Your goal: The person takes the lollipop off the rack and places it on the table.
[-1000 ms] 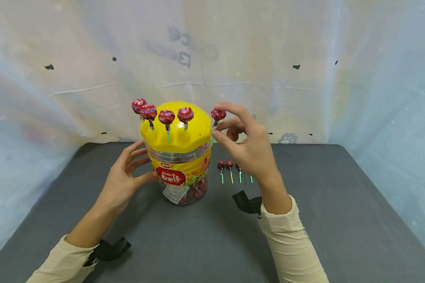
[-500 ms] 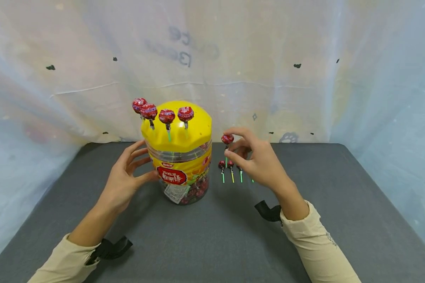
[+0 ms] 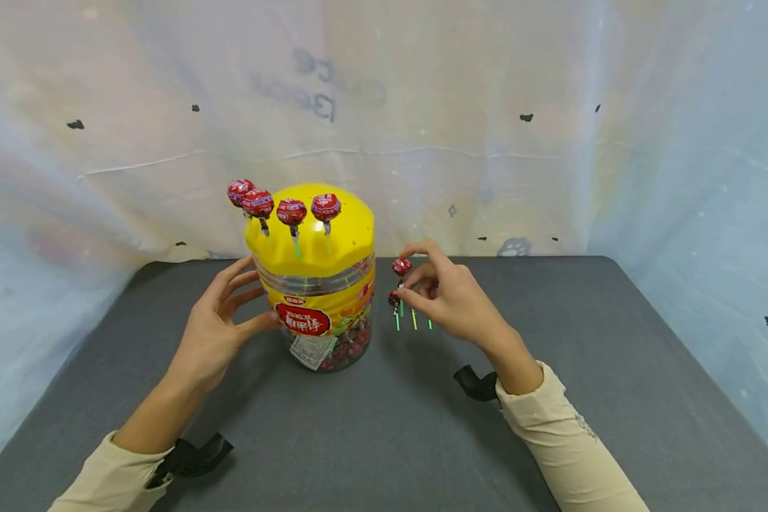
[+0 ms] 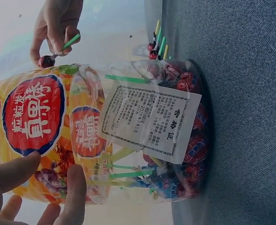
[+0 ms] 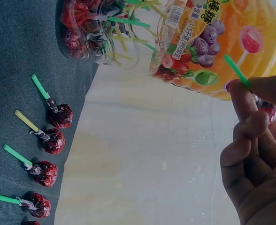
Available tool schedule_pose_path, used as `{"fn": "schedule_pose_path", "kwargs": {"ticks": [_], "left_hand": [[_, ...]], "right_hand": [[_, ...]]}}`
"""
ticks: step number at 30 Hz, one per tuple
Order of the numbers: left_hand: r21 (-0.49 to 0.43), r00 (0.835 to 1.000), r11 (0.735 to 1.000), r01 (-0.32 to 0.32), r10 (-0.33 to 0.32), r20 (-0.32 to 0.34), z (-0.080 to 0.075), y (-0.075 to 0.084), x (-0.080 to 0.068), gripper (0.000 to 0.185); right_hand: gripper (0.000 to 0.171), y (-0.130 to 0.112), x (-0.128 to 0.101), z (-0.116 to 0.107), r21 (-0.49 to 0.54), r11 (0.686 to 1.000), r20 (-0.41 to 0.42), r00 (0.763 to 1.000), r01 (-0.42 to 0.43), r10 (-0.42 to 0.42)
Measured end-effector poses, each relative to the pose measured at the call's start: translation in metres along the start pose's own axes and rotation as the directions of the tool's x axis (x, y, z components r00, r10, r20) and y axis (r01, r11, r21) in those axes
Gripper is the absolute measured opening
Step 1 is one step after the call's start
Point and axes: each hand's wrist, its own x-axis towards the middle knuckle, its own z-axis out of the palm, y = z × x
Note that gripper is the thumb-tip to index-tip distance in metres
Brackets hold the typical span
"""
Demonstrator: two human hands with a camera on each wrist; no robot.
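A clear plastic candy jar (image 3: 358, 338) with a yellow lid (image 3: 352, 238) stands upright, lollipops visible through its lower wall. My left hand (image 3: 214, 327) holds the jar's left side, thumb on the front of the label. To the right of the jar, my right hand (image 3: 457, 295) pinches a red-wrapped lollipop (image 3: 401, 267) by its green stick, candy end up. That hand overlaps the row of lollipops on the table in the head view. Red lollipops, such as this one (image 3: 326, 207), stick up from the lid's front and left edge.
Several lollipops (image 5: 60, 116) lie in a row on the dark grey table (image 3: 384, 441), to the right of the jar. A pale plastic sheet (image 3: 435, 128) hangs behind and at both sides. Black straps (image 3: 476, 384) are on both wrists.
My right hand has come down from beside the lid to low over the row, still pinching the lollipop. The left hand keeps its hold on the jar.
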Motion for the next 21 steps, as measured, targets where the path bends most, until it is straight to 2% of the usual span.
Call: {"fn": "schedule_pose_path", "kwargs": {"ticks": [12,17,21], "left_hand": [[0.004,1.000,1.000,0.001,-0.001,-0.002,-0.001,0.000,0.000,0.081],[0.013,1.000,1.000,0.010,-0.010,-0.005,-0.001,0.001,0.000,0.082],[0.018,1.000,1.000,0.006,-0.006,-0.005,-0.001,0.002,0.000,0.083]], "right_hand": [[0.043,0.004,-0.002,0.000,0.010,1.000,0.018,1.000,-0.022,0.022],[0.040,0.008,-0.003,0.001,0.024,0.996,0.082,0.993,-0.083,0.080],[0.039,0.013,-0.003,0.004,0.032,0.988,0.152,0.978,-0.151,0.145]]}}
